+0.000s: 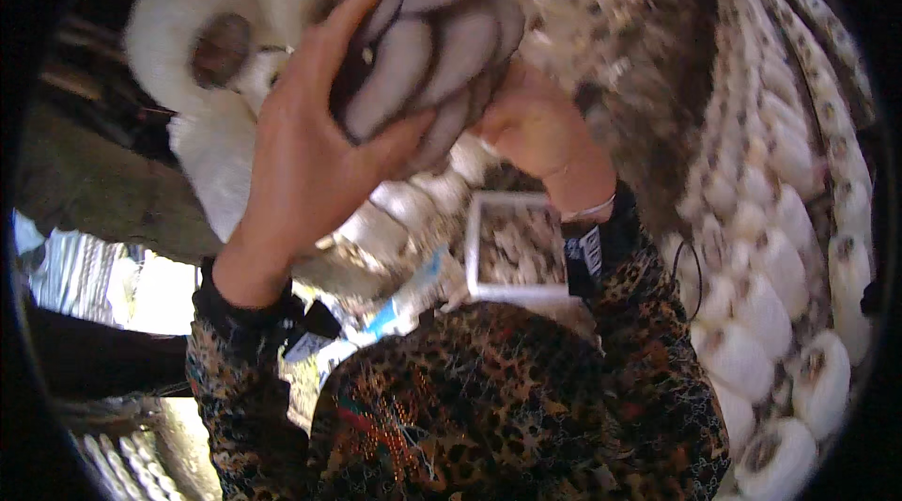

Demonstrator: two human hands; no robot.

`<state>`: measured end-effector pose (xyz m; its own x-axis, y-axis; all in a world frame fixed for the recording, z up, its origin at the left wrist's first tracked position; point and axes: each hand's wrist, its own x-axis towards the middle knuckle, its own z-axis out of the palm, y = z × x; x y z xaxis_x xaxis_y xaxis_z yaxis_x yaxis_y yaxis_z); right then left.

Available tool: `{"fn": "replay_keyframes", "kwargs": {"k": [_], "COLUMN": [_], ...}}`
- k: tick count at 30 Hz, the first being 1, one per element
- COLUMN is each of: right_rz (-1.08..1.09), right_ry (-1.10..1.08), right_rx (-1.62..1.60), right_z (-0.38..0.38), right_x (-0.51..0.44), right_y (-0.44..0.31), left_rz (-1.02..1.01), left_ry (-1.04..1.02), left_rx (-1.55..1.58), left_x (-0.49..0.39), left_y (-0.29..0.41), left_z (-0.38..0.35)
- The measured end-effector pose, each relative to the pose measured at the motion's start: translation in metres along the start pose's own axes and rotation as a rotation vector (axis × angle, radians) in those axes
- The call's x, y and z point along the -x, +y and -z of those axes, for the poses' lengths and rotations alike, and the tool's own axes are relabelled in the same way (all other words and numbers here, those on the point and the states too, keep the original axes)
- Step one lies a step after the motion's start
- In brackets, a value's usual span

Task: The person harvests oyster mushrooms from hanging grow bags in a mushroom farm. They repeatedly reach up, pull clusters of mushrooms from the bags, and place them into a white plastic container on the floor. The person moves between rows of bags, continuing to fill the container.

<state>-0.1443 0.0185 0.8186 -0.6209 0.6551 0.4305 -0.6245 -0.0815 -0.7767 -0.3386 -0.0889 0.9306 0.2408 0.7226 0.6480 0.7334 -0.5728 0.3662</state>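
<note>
Between my two hands, at the upper middle, is a cluster of oyster mushrooms (pixel 451 57) with overlapping grey-brown caps. My left hand (pixel 310 127) curls around its left side, fingers up and thumb across the lower caps. My right hand (pixel 542 127) is against its lower right side; its fingers are hidden behind the caps. Below the cluster, near my body, stands a white rectangular container (pixel 476 247) holding pale brown pieces that look like mushrooms, blurred.
White plastic-wrapped bags with dark round ends (pixel 183 36) lie behind my left hand. Long rows of similar white bags (pixel 775 275) are stacked on the right. A blue and white plastic piece (pixel 384 318) lies near my body. More bags (pixel 134 469) show at lower left.
</note>
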Motion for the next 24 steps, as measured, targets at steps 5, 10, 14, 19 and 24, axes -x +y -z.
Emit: {"fn": "replay_keyframes", "kwargs": {"k": [5,10,14,19,24], "right_rz": [0.064,0.096,0.113,0.07,-0.285], "right_ry": [0.178,0.439,0.725,0.858,1.253], "right_rx": [-0.478,-0.643,-0.563,-0.718,-0.269], "right_z": [0.025,0.051,0.096,0.192,0.249], "right_x": [0.094,0.17,0.215,0.289,0.381], "right_y": [-0.013,-0.027,-0.003,0.064,0.165], "left_rz": [-0.25,-0.343,-0.392,-0.275,-0.08], "left_ry": [-0.073,-0.149,-0.227,-0.463,-0.718], "left_rx": [0.09,0.203,0.268,0.29,0.428], "left_x": [0.0,0.01,0.025,0.072,0.155], "left_y": [-0.005,0.011,0.002,-0.009,-0.022], "left_z": [-0.1,-0.193,-0.268,-0.374,-0.461]}}
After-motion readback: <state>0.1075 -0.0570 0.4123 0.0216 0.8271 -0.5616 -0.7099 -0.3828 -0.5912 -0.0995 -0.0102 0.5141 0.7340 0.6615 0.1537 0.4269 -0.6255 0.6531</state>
